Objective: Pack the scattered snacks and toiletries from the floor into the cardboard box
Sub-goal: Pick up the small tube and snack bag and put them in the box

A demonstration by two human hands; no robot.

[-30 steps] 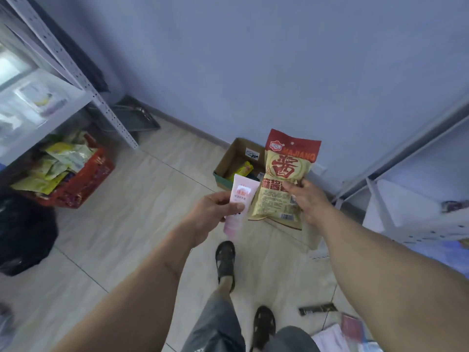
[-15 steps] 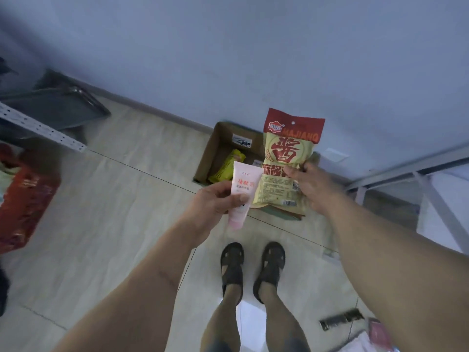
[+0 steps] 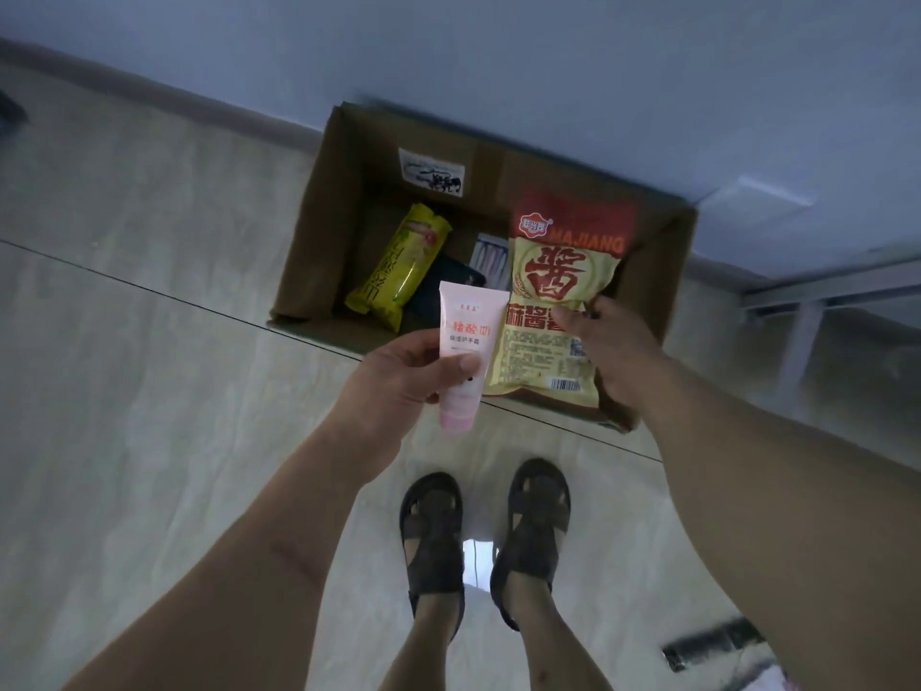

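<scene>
Standing on the pale tiled floor (image 3: 149,391), two feet in dark sandals (image 3: 486,541) are seen at the bottom of the view, with a dark flat strip (image 3: 712,643) lying on the tiles to their right. Above them, a pink tube (image 3: 461,359) is pinched between the thumb and fingers of the left hand (image 3: 398,386), cap end pointing down. Just beside it, touching its edge, a yellow and red sauce pouch (image 3: 553,311) is gripped by the right hand (image 3: 613,351), thumb on its printed front (the lettering "MAJIANG" can be read). Both items are held over the near part of the open cardboard box (image 3: 319,231), which stands against the wall (image 3: 498,52). Inside the box a yellow snack packet (image 3: 398,266) is leaned on the left, and beside it a dark item and a small pale packet, too blurred to be identified, are partly hidden.
</scene>
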